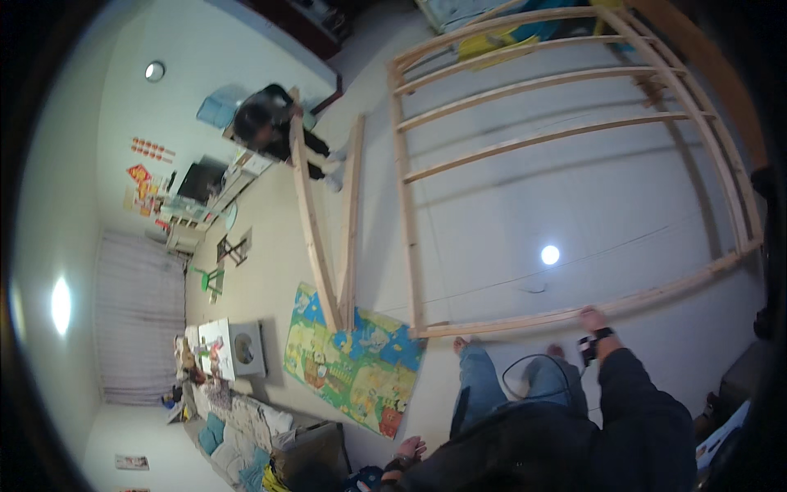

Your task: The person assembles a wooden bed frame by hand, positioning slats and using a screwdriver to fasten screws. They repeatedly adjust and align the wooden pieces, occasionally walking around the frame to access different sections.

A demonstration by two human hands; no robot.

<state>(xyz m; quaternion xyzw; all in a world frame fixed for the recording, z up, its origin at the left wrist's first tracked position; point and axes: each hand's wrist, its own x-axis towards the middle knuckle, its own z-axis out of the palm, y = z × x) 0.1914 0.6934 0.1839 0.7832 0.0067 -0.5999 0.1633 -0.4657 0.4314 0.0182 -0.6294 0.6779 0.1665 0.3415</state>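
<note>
A large pale wooden frame (500, 325) with several slats stands ahead of me, its near rail just beyond my feet. My right hand (592, 318), a dark band round its wrist, is closed on that near rail. At the lower middle, my left hand (411, 448) hangs clear of the frame with its fingers loosely spread and nothing in them. Left of the frame, two long wooden beams (307, 217) lean toward each other in a narrow V, their near ends by the play mat. Another person (266, 123), bent over, has a hand at the far end of one beam.
A colourful play mat (352, 361) covers the floor at my left front. Beyond it are a white table (215, 348), a green stool (211, 280) and a dark stool (234, 248). A sofa (238, 426) stands at lower left. Blue and yellow things (512, 41) lie behind the frame.
</note>
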